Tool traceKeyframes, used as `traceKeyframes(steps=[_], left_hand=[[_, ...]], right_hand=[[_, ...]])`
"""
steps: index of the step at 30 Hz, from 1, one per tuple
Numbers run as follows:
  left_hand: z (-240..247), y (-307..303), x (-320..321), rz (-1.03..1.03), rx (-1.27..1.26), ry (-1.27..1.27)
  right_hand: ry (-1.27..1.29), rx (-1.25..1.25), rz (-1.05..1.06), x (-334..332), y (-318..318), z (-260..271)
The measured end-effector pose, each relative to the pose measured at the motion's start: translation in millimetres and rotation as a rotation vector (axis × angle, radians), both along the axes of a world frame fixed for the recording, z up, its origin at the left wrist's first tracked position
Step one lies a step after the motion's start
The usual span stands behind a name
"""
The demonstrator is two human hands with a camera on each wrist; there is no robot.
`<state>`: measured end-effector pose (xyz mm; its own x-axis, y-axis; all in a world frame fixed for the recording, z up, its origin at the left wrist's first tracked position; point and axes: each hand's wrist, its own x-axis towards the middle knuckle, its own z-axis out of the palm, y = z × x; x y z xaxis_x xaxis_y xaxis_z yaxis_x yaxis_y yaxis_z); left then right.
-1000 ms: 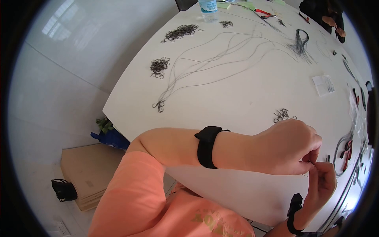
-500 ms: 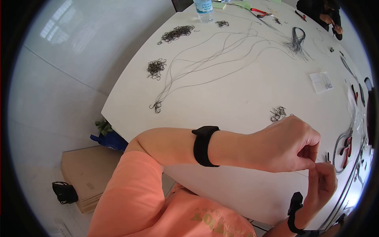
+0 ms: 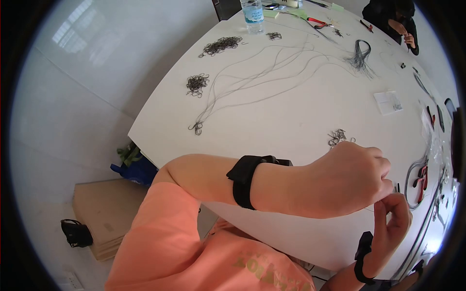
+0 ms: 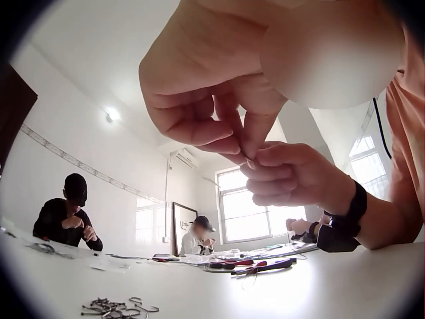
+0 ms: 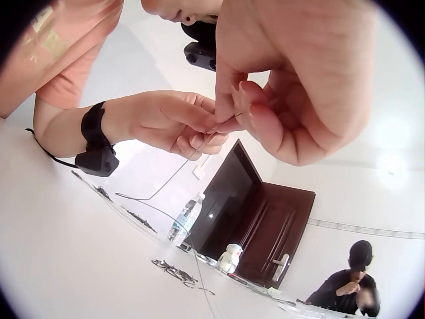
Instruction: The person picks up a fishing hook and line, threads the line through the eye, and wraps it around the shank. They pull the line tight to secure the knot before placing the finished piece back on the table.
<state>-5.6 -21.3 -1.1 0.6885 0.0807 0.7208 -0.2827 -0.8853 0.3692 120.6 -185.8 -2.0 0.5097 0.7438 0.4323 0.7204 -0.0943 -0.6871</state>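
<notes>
Both hands meet above the white table's (image 3: 291, 126) near right edge. My left hand (image 3: 387, 190) reaches across from the left, a black band on its wrist, and its thumb and forefinger pinch a thin dark wire (image 5: 174, 174). My right hand (image 3: 389, 201) comes up from below, and its fingertips pinch the same wire right against the left fingertips. In the right wrist view the wire hangs down from the pinch in a loose curve. The left wrist view shows the left hand (image 4: 249, 143) and right hand (image 4: 265, 166) touching tip to tip.
A small heap of wire hooks (image 3: 338, 137) lies just beyond the hands. Red-handled pliers (image 3: 420, 176) and cables lie to the right. Long wires (image 3: 262, 82), hook piles (image 3: 196, 83), a water bottle (image 3: 252, 12) and paper (image 3: 388, 103) lie farther off. Another person (image 3: 395, 19) sits opposite.
The hands stay joined at the fingertips. The right hand's fingers have lifted slightly toward the left fingertips, and the left wrist has turned a little.
</notes>
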Motion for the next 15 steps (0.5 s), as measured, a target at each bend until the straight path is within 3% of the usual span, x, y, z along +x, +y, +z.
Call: traceKeyframes(steps=[2,6,10,11,15], left_hand=[[9.2,-2.4,-10.9,0.016,0.136,0.095],[8.1,-12.9,-42.5,0.045,0.126,0.142],[-0.9,-6.6,-104.9,0.227,-0.106,0.412],[-4.3,-1.3,-122.6,0.293,-0.145,0.466],[-9.9,21.3,-191.3,0.634,-0.443,0.67]], right_hand=[[-0.063,-0.092,0.072,-1.0,-8.3,10.9],[-0.087,-0.233,0.163,-22.5,-15.1,29.3],[-0.138,-0.431,0.298,-21.6,-37.5,48.8],[-0.138,-0.449,0.501,-13.6,-36.0,66.9],[-0.074,-0.706,0.393,2.0,-57.8,87.3]])
